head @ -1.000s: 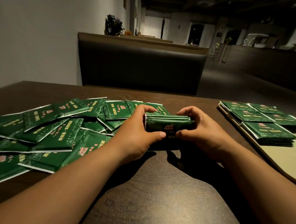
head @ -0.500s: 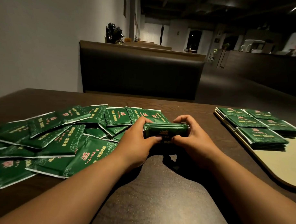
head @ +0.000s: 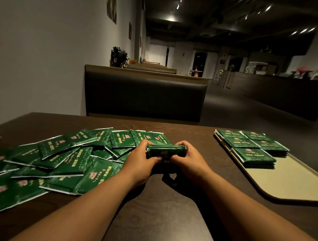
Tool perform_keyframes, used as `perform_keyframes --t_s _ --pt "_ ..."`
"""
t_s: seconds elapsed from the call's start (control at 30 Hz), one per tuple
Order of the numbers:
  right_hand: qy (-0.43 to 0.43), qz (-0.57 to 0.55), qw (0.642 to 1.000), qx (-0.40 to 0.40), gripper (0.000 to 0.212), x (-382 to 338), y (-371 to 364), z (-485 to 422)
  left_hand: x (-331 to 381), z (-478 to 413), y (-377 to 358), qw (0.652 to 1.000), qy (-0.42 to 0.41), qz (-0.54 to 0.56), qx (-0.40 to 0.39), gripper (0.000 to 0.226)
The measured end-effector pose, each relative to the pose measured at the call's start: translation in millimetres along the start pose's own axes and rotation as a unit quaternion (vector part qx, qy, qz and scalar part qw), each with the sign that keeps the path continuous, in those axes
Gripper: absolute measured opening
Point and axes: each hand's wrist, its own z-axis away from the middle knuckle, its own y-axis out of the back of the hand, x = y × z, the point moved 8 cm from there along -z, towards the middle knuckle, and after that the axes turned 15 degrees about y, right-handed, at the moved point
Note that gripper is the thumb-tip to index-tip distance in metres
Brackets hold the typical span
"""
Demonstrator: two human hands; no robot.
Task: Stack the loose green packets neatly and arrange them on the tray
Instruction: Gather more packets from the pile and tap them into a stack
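A small stack of green packets [head: 165, 151] stands on edge on the dark table, squeezed from both ends. My left hand [head: 141, 161] grips its left end and my right hand [head: 190, 162] grips its right end, thumbs on the near face. Several loose green packets [head: 66, 158] lie scattered and overlapping to the left. On the right, a beige tray [head: 286, 180] carries several neat stacks of green packets [head: 251, 148] at its far end.
The dark wooden table [head: 157, 210] reaches to a padded booth bench [head: 144, 96] at the far side. A grey wall runs along the left. The near half of the tray is bare.
The view has tilted upward, so hands and packets sit lower in the frame. Both hands keep their hold on the stack, which stays in the same spot on the table.
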Motion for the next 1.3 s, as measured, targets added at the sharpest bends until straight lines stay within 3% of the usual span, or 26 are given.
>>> perform_keyframes --t_s 0.37,0.57,0.73,0.8,0.9,1.03,1.3 --pt "-0.024 -0.010 0.999 0.042 0.024 -14.0 14.6 47.0 18.3 34.9 -12.0 0.981 -0.060 -0.179 0.038 0.036" --pt "-0.010 0.026 0.999 0.028 0.025 -11.7 26.2 68.5 18.3 53.8 -22.0 0.979 -0.090 -0.181 0.018 0.029" --pt "-0.014 0.003 0.999 0.030 0.025 -12.0 39.3 84.2 15.0 67.6 -32.5 0.990 -0.087 -0.110 -0.019 0.031" --pt "-0.024 -0.030 0.998 0.042 0.026 -8.4 47.7 91.0 13.8 71.8 -35.5 0.997 -0.064 -0.033 -0.034 0.029" --pt "-0.023 -0.097 0.992 0.080 0.029 -0.8 66.5 105.1 14.7 76.5 -52.1 0.991 -0.006 0.104 -0.084 0.024" --pt "-0.006 -0.144 0.976 0.162 0.027 3.2 106.4 122.9 37.7 82.7 -92.4 0.977 0.022 0.169 -0.126 0.027" --pt "-0.022 -0.109 0.941 0.320 0.029 21.0 224.1 143.8 102.0 83.1 -197.7 0.979 -0.032 0.149 -0.138 0.024"
